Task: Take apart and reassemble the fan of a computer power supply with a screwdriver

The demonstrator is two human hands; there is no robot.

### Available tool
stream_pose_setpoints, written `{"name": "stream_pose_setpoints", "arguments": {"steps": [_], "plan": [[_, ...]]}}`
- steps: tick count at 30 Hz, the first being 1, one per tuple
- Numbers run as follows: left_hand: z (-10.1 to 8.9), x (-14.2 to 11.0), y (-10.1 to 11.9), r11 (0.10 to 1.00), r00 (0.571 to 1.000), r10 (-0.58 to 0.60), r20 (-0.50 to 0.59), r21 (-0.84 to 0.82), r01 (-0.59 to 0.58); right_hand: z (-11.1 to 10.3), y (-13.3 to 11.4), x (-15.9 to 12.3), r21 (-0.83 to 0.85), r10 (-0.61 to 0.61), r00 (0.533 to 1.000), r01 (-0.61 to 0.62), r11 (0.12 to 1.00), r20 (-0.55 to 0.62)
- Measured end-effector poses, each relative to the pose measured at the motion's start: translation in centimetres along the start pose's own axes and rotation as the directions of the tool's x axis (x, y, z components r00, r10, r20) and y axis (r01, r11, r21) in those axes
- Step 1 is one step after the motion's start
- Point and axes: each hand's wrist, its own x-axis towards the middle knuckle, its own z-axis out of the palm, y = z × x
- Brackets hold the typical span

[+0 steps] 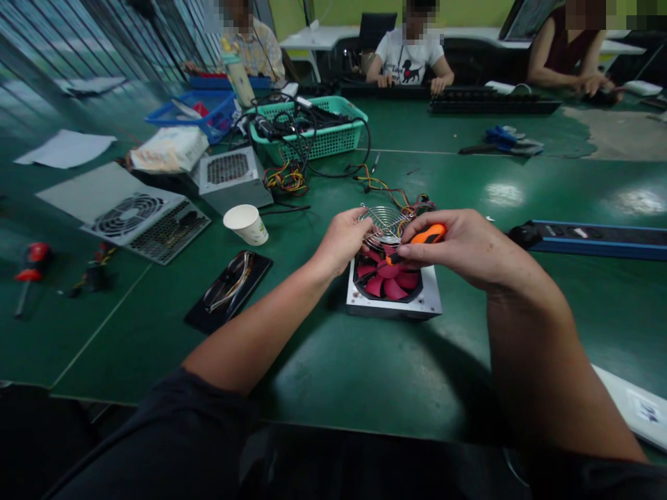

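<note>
A power supply lies on the green table in front of me, its red-bladed fan facing up. My left hand is closed on the left edge of a round wire fan guard, which is raised at a tilt over the far part of the fan. My right hand grips a screwdriver with an orange and black handle. Its front end points left above the fan; the tip cannot be made out. Coloured cables spread out behind the power supply.
To the left are a paper cup, glasses on a phone, an opened metal case and a red screwdriver. A green basket of cables stands behind. A power strip lies right. Several people sit opposite.
</note>
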Motion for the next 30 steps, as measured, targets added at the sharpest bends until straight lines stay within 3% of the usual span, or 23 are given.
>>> {"name": "stream_pose_setpoints", "arguments": {"steps": [11,21,30], "plan": [[0.0,0.1,0.0,1.000,1.000,-0.020,0.010,-0.015,0.020,-0.4,0.1,0.1,-0.059,0.002,0.999,-0.005,0.998,-0.043],[0.0,0.0,0.2,1.000,1.000,0.000,0.013,-0.002,0.000,0.0,1.2,0.9,0.114,0.073,0.997,-0.069,0.991,-0.031],[0.0,0.0,0.0,1.000,1.000,0.015,0.008,0.021,-0.015,0.2,0.7,0.7,0.108,0.078,0.995,-0.071,0.992,-0.061]]}}
